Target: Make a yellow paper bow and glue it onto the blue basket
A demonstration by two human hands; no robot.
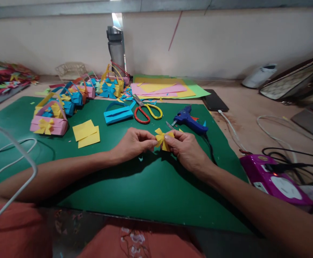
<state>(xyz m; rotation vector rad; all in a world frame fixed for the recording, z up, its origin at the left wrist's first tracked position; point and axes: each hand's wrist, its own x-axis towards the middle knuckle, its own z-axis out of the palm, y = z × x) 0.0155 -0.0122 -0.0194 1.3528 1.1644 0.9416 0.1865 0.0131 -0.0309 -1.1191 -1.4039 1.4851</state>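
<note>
A small yellow paper bow [162,139] is pinched between my two hands above the green mat [135,186]. My left hand [135,144] grips its left edge with thumb and fingertips. On the other side, my right hand [187,148] has thumb and fingers closed on the bow's right part. Just behind lie a blue glue gun [190,120] and scissors [148,110] with one red and one yellow handle. A blue paper basket [118,114] sits beyond my left hand. Two yellow paper squares [88,133] overlap on the mat at left.
Several finished paper baskets [49,123] stand at back left. Coloured paper sheets [162,87], a water bottle [116,48] and a phone [215,100] are along the back. A magenta power strip [276,179] with cables is at right. A white cable [24,154] crosses the left foreground.
</note>
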